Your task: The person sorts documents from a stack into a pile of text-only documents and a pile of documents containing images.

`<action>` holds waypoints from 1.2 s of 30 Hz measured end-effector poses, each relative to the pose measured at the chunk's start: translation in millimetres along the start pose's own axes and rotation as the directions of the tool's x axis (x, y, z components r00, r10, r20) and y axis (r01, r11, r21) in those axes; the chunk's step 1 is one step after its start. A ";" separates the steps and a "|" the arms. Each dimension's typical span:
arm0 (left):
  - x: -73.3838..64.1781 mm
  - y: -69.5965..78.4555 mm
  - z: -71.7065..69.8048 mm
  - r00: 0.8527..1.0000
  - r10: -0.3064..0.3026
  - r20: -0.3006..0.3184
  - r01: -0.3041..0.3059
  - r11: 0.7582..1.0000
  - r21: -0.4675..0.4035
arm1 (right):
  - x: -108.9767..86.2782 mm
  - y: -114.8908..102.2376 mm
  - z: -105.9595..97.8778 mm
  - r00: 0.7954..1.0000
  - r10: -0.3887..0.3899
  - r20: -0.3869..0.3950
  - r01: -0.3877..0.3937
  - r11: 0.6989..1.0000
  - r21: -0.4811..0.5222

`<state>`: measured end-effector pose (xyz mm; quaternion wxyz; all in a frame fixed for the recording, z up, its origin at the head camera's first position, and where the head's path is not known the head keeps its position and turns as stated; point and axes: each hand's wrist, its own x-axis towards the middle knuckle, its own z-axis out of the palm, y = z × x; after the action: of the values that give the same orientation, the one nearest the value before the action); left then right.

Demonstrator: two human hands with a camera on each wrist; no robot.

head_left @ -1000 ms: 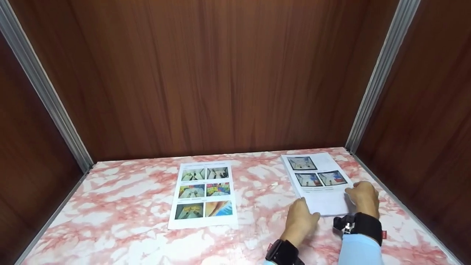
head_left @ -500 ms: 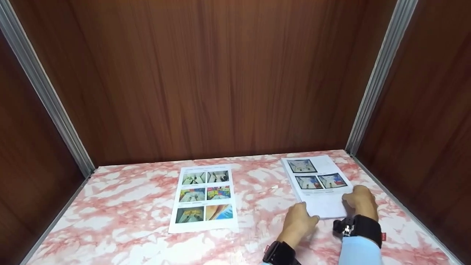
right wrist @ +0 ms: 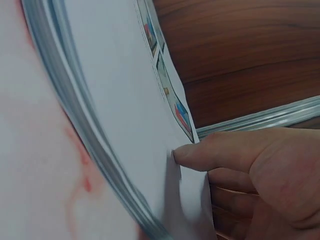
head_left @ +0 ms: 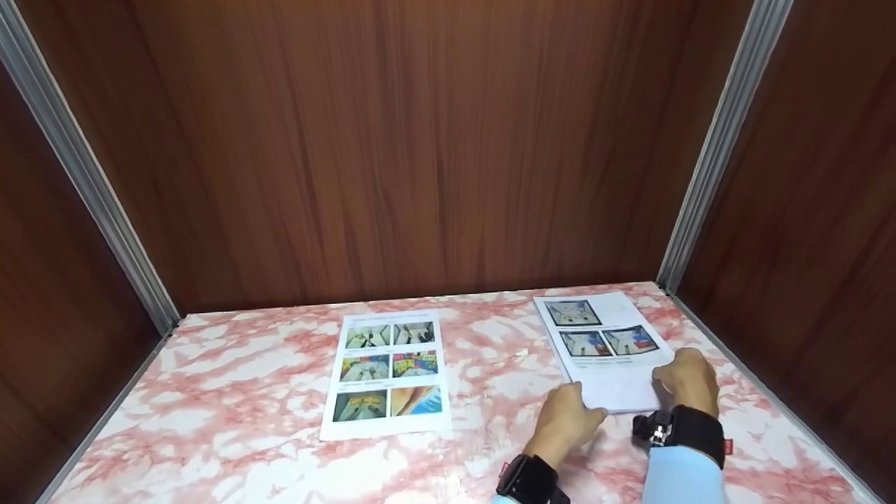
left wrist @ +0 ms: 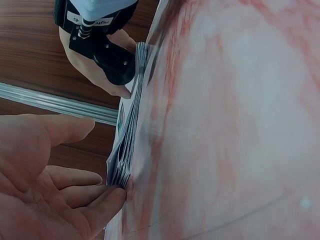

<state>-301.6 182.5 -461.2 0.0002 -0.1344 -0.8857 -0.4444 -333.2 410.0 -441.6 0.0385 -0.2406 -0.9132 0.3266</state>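
Note:
A thick stack of printed paper sheets [head_left: 609,385] lies on the right part of the table, with three pictures on its top sheet. At its near left corner is my left hand [head_left: 563,420]. The left wrist view shows fairly straight fingertips touching the layered sheet edges, the thumb held apart from them. My right hand [head_left: 689,381] grips the stack's right edge. In the right wrist view its thumb [right wrist: 192,155] presses on the top sheet while the other fingers lie at the side, their tips hidden behind the paper.
A single sheet with several colour pictures [head_left: 388,423] lies flat left of the stack. The table [head_left: 231,399] has a red and white marbled top. Brown wood panels [head_left: 420,154] with metal corner posts [head_left: 728,133] enclose its back and sides.
Both hands stay at the edges of the stack. The left wrist has shifted slightly left, and the head view has tilted a little. The single sheet lies where it was.

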 end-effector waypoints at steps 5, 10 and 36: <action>-1.5 1.8 -1.7 1.000 -0.003 0.001 0.003 1.000 0.020 | -3.6 -0.3 0.9 0.998 -0.041 -0.044 0.041 0.999 0.011; -2.3 5.4 -2.3 1.000 -0.011 0.002 0.011 0.999 0.034 | -3.2 -1.3 1.0 0.995 -0.049 -0.089 0.048 0.999 -0.012; -1.3 1.4 -4.3 1.000 0.010 0.002 -0.010 1.000 -0.013 | -6.3 -4.8 -3.4 0.940 0.017 -0.340 0.038 0.987 0.157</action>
<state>-300.6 179.6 -457.7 0.0007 -0.1392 -0.8822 -0.4499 -328.9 405.8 -435.4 0.2168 -0.2845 -0.8646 0.3528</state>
